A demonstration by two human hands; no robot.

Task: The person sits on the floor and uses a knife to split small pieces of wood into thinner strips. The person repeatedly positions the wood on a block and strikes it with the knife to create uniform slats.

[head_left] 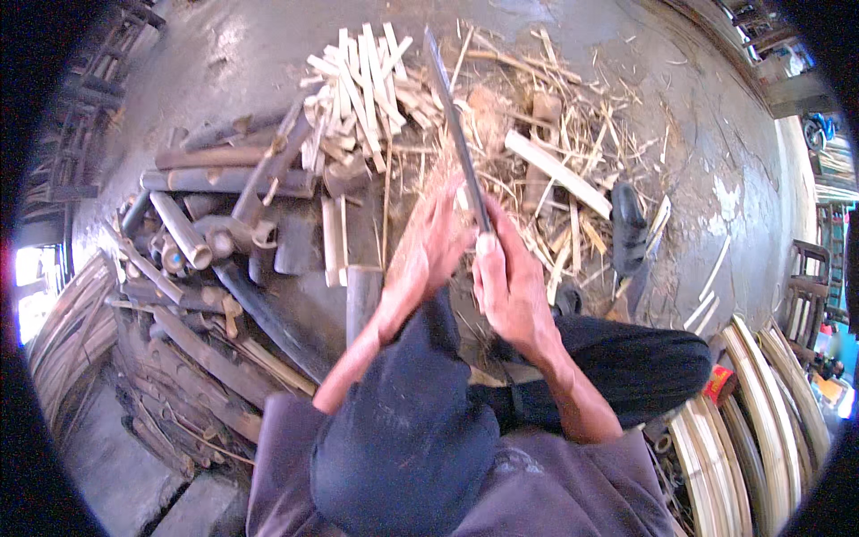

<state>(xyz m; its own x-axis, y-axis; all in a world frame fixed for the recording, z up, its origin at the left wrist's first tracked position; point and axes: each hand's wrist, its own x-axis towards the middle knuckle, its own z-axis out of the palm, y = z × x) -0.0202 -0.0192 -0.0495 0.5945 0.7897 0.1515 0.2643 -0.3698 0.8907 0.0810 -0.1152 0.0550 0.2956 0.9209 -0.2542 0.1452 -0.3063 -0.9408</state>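
Note:
My right hand (514,282) is closed round the handle of a long knife (458,125). Its dark, narrow blade points away from me and slightly left. Close beside it, on the left, my left hand (436,242) has its fingers curled in near the base of the blade. A small pale piece of bamboo (463,198) shows at those fingertips; the rest of it is hidden by the hands and blade. My bent left knee (407,394) rises just under the left wrist.
Pale split bamboo pieces (362,85) are heaped beyond my hands. Shavings (599,143) and a thick split stick (557,172) lie to the right, near a dark shoe (628,228). Dark bamboo poles (228,182) crowd the left; long strips (716,465) stand at the lower right.

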